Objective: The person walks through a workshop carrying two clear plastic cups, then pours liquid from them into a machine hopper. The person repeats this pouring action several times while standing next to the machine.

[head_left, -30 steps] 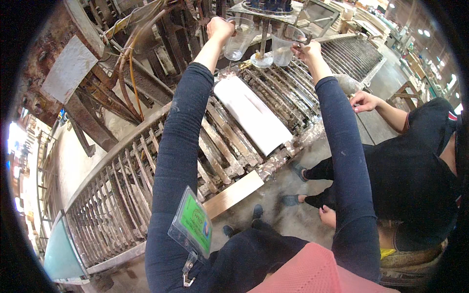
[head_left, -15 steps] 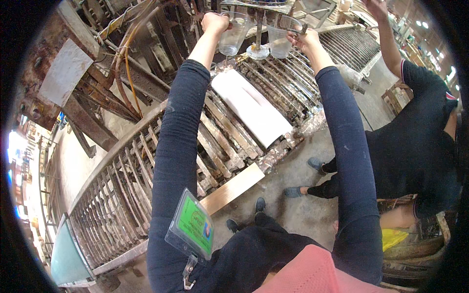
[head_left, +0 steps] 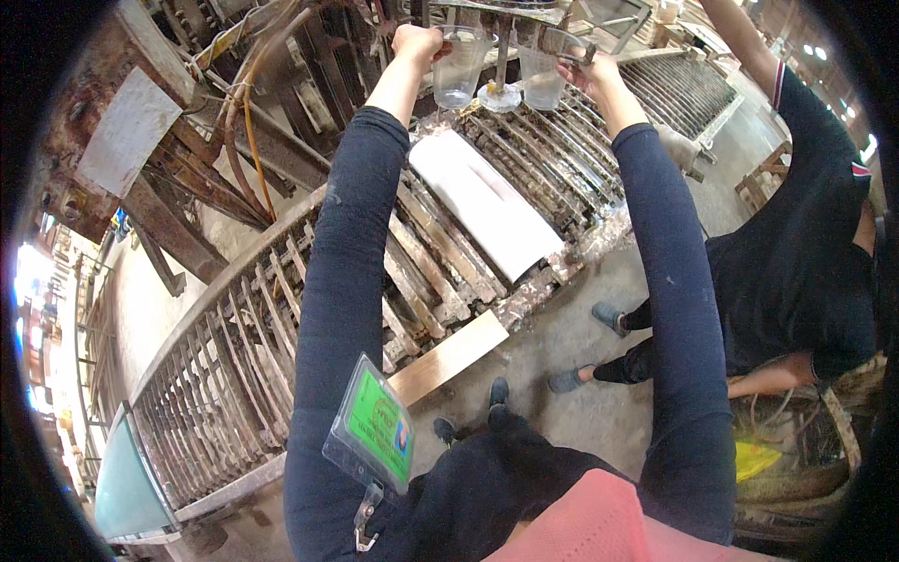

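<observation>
Both my arms reach forward over a slatted roller bed. My left hand is closed on the rim of a clear plastic cup, which hangs upright left of a metal post. Right of the post is a second clear cup, with the bent fingers of my right hand at its rim. A dark metal piece partly covers that grip. Between the cups, a round clear disc-like piece sits at the foot of the post. Below them a white rectangular slab lies across the slats.
A wooden board lies at the near edge of the slatted bed. Rusty machinery with hoses stands at the left. Close on my right is a co-worker in a dark shirt, one arm raised. A badge hangs by my left arm.
My left hand and its cup have shifted slightly right, closer to the post. The right cup has moved slightly toward the post. The co-worker's raised hand has left the picture.
</observation>
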Demonstrator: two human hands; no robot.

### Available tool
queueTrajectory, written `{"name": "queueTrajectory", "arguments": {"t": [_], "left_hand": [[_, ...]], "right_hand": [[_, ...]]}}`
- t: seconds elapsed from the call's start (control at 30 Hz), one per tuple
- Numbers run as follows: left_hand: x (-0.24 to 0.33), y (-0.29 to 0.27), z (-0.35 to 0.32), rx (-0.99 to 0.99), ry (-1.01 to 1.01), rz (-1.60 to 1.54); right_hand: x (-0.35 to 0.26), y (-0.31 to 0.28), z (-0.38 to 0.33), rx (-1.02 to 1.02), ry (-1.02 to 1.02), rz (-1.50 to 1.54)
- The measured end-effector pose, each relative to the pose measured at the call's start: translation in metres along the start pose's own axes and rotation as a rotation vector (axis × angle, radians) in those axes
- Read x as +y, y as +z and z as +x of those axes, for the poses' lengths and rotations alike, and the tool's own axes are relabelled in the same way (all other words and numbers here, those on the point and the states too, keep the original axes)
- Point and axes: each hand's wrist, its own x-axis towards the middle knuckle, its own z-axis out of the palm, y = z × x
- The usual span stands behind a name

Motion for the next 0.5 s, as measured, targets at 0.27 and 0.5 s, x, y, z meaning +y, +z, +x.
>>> {"name": "queueTrajectory", "arguments": {"t": [0.27, 0.5], "left_hand": [[-0.02, 0.005, 0.044, -0.083, 0.05, 0.126], [-0.011, 0.008, 0.03, -0.074, 0.103, -0.009]], "right_hand": [[0.005, -0.005, 0.011, -0.037, -0.017, -0.018], [0.024, -0.023, 0.045, -0.094, -0.123, 0.033]]}}
